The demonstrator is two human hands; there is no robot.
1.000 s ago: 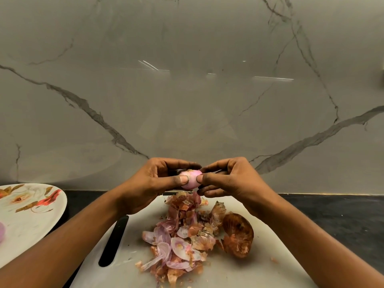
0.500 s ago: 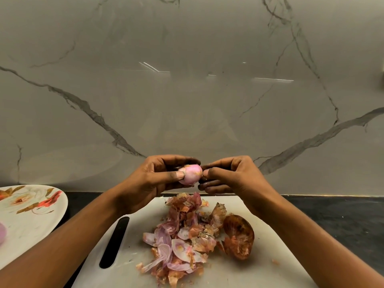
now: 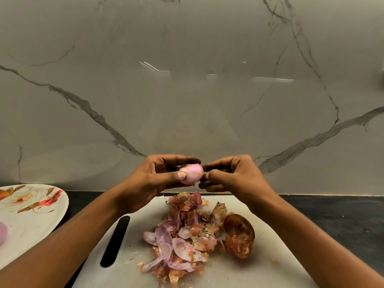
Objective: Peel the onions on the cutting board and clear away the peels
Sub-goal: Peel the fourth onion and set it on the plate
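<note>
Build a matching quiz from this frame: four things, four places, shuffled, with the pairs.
1 pink onion
2 peel pile
3 floral plate
4 large brown skin

A far left, beside the cutting board
B gripped by left hand, right hand pinching its end
C middle of the board
D on the board, right of the pile

Pairs: 1-B, 2-C, 3-A, 4-D

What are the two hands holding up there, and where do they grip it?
A small pink onion. The left hand grips its left side, thumb in front; the right hand pinches at its right end.
</note>
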